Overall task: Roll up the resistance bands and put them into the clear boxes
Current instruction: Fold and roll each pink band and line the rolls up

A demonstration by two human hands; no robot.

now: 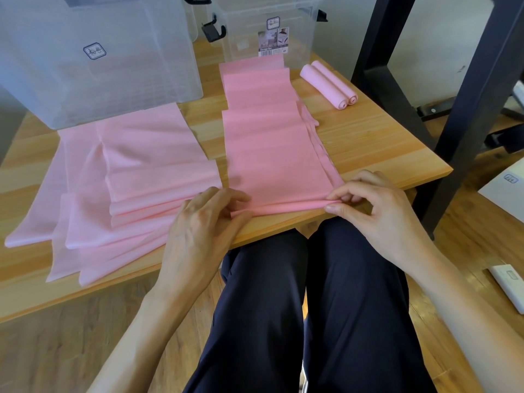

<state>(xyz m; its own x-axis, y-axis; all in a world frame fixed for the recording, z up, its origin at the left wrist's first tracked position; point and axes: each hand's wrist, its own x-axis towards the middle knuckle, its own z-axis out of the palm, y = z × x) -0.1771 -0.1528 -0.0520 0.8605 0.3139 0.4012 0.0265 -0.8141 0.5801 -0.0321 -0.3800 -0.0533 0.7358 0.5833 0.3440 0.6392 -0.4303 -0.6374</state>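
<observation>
Lying flat, pink band (272,154), near edge rolled

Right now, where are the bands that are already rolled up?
In the head view, the two rolled bands lie side by side at the table's far right, just right of the smaller clear box, not yet inside it.

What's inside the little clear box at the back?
The smaller clear box looks empty through its walls. Its floor is partly hidden by the label and the pink band in front.
</observation>
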